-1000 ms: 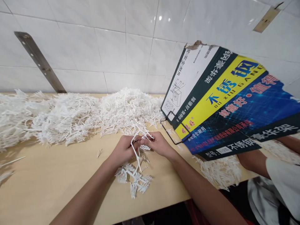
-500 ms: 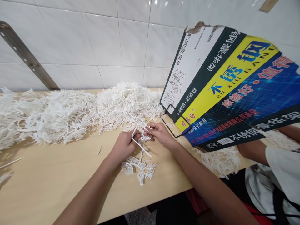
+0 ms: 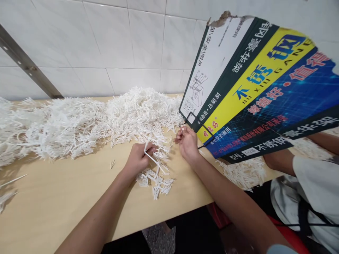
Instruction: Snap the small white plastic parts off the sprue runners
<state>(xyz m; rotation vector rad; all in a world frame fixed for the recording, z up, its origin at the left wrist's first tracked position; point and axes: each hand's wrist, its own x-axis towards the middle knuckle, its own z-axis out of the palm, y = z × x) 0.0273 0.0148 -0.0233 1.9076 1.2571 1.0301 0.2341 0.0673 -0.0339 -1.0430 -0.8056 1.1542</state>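
My left hand (image 3: 140, 157) is closed around the stem of a white branched plastic sprue (image 3: 158, 166). The sprue's lower, many-tipped end hangs down close to the table, in front of the fingers. To its right, my right hand (image 3: 188, 143) is apart from the sprue, with its fingers curled and the palm turned partly up. A small whitish bit shows at those fingertips, too small to name. Behind both hands lies a long heap of similar white branched plastic pieces (image 3: 143, 113).
A printed cardboard panel (image 3: 254, 95) leans at the right, with a black wire frame (image 3: 203, 124) at its lower corner. Beyond it are another person's arm (image 3: 280, 161) and more white pieces (image 3: 242, 173). A metal bracket (image 3: 31, 67) stands against the tiled wall. Loose bits lie on the table (image 3: 87, 190).
My right hand has left the sprue and moved right, toward the cardboard's lower corner. The left hand keeps its hold on the sprue. The view has shifted slightly.
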